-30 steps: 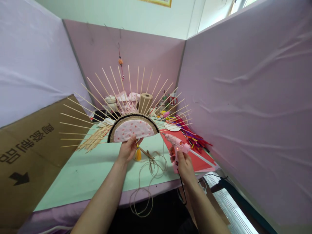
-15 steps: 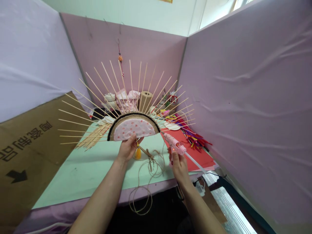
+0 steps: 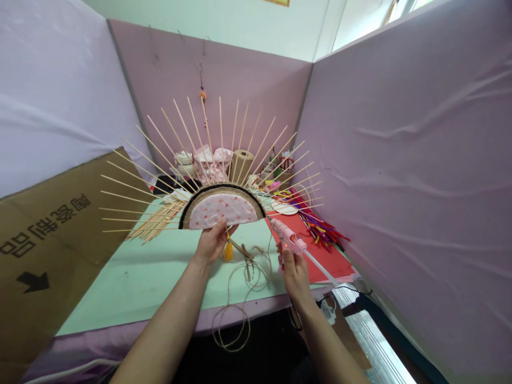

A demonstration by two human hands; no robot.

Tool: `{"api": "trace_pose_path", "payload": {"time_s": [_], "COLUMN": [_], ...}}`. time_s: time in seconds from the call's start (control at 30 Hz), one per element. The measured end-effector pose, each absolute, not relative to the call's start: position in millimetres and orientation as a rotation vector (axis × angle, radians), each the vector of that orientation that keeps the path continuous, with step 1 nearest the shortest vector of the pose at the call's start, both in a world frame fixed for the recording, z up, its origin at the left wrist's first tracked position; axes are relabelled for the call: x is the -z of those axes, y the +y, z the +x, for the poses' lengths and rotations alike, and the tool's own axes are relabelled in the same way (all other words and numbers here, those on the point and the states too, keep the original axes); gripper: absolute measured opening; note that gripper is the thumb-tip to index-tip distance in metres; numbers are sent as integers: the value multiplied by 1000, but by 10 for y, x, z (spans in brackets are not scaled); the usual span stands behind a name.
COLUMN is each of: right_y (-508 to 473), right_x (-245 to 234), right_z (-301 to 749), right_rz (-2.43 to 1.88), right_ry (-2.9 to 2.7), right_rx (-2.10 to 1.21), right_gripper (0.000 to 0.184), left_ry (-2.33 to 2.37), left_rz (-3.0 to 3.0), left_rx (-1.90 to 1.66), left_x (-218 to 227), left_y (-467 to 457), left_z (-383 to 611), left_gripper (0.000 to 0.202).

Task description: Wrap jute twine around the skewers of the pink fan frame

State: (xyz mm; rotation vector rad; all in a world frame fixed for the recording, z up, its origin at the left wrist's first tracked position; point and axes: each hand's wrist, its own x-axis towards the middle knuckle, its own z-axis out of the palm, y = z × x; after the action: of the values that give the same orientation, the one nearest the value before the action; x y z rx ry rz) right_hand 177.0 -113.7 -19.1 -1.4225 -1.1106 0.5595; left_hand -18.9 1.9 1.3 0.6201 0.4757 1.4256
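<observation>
- Pink panels (image 3: 400, 176) are enclosing a green-topped bench (image 3: 124, 296).
- Left hand (image 3: 213, 241) is gripping the spotted half-disc (image 3: 224, 208) at its lower edge, above the bench; sticks (image 3: 220, 138) are fanning from its black rim.
- Right hand (image 3: 295, 272) is clasping a pink glue gun (image 3: 287, 234), nozzle pointing at the rim's right end; contact unclear.
- Yellow tassel (image 3: 228, 252) is dangling beside the left hand.
- Farther right, red paper (image 3: 328, 261) is lying flat.

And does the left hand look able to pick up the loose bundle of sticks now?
Probably not: the left hand is holding the fan-like piece, which also spreads partly in front of the bundle in this view.
</observation>
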Motion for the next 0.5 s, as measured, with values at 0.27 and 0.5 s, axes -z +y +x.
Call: {"api": "trace_pose_path", "payload": {"time_s": [0.27,0.5], "right_y": [-1136,-1131], "right_x": [178,204], "right_z": [1747,1754], "right_rz": [-1391,-1380], "right_ry": [-1082,-1080], "right_rx": [-642,-617], "right_gripper": [71,65], "left_ry": [478,465], "left_rz": [624,627], "left_rx": [-1425,-1422], "left_x": [-24,0], "left_y": [5,25], "left_z": [-182,-191], "left_gripper": [19,20]}}
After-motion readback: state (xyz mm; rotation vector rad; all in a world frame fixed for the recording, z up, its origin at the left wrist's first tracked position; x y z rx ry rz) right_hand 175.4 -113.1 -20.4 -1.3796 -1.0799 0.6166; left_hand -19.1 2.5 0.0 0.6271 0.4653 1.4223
